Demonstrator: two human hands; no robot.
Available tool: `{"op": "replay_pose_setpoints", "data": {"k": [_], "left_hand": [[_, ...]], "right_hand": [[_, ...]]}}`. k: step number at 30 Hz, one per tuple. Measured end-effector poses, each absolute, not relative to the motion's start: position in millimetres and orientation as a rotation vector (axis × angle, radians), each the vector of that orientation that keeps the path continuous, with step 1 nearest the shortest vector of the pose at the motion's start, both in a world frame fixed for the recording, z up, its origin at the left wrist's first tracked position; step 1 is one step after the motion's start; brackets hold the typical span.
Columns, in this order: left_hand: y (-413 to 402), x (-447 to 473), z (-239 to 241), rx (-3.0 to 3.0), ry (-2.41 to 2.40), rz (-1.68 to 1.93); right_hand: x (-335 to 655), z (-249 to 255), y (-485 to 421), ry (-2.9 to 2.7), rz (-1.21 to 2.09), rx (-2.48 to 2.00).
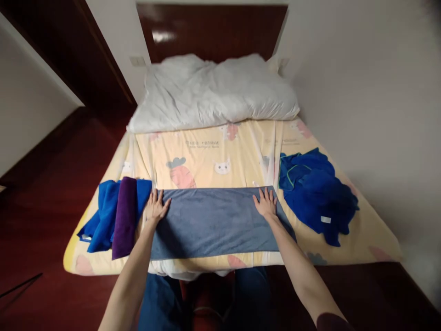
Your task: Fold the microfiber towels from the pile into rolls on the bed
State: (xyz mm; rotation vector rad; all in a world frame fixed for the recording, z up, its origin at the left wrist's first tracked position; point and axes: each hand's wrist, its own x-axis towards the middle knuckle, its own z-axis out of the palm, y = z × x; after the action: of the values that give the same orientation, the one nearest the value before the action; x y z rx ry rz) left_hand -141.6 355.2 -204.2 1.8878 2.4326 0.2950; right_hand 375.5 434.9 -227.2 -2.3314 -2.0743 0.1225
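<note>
A grey-blue towel [213, 225] lies spread flat in a wide rectangle near the front edge of the bed. My left hand [157, 209] rests with fingers spread on its far left corner. On the far right corner, my right hand [266, 204] presses down, palm low and fingers apart. Just left of my left hand is a rolled or folded purple towel [124, 218], lying across a blue towel [106, 214]. To the right of my right hand sits a crumpled heap of blue cloth [317, 197] with a white label and a thin green edging.
The bed [206, 156] has a yellow sheet printed with carrots and cat faces. A white bulky quilt or pillow [217, 94] lies across its head, before a dark wooden headboard [213, 30]. A wall [361, 92] stands at the right; dark red floor [65, 184] shows at the left.
</note>
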Motion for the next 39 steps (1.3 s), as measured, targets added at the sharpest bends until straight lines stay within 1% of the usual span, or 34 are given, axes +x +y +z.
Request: {"op": "replay_pose_setpoints", "data": {"k": [3, 6, 10, 14, 16, 18, 20, 23, 25, 27, 30, 35, 37, 39], "left_hand": [[358, -143, -210, 1.843, 2.464, 0.311], [363, -141, -208, 1.836, 2.468, 0.34], [364, -135, -203, 1.821, 2.445, 0.345], [337, -127, -201, 1.775, 2.446, 0.402], [303, -117, -199, 1.774, 2.43, 0.464], [249, -102, -197, 1.777, 2.397, 0.527], [179, -81, -199, 1.756, 2.384, 0.599], [64, -46, -210, 1.716, 2.323, 0.615], [4, -29, -220, 1.727, 2.213, 0.485], [-30, -21, -225, 1.785, 2.106, 0.313], [-31, -21, -219, 1.848, 2.056, 0.175], [22, -16, -196, 1.782, 1.908, 0.14], [39, -3, -190, 1.676, 1.797, 0.244], [47, 18, -189, 1.554, 1.68, 0.458]], "right_hand": [[385, -239, 446, -2.064, -0.026, -2.294], [391, -243, 458, -2.026, -0.089, -2.308], [390, -239, 456, -2.031, -0.011, -2.322], [389, -234, 410, -1.987, 0.042, -2.314], [395, -232, 369, -1.928, 0.017, -2.283], [402, -230, 319, -1.851, 0.016, -2.251], [406, -229, 260, -1.777, 0.045, -2.216], [392, -237, 159, -1.686, 0.121, -2.194], [369, -248, 94, -1.65, 0.261, -2.192], [343, -257, 41, -1.674, 0.478, -2.187], [314, -257, 0, -1.716, 0.612, -2.222], [303, -236, 2, -1.816, 0.584, -2.295], [303, -231, 6, -1.828, 0.57, -2.315], [302, -230, 7, -1.832, 0.552, -2.327]]}}
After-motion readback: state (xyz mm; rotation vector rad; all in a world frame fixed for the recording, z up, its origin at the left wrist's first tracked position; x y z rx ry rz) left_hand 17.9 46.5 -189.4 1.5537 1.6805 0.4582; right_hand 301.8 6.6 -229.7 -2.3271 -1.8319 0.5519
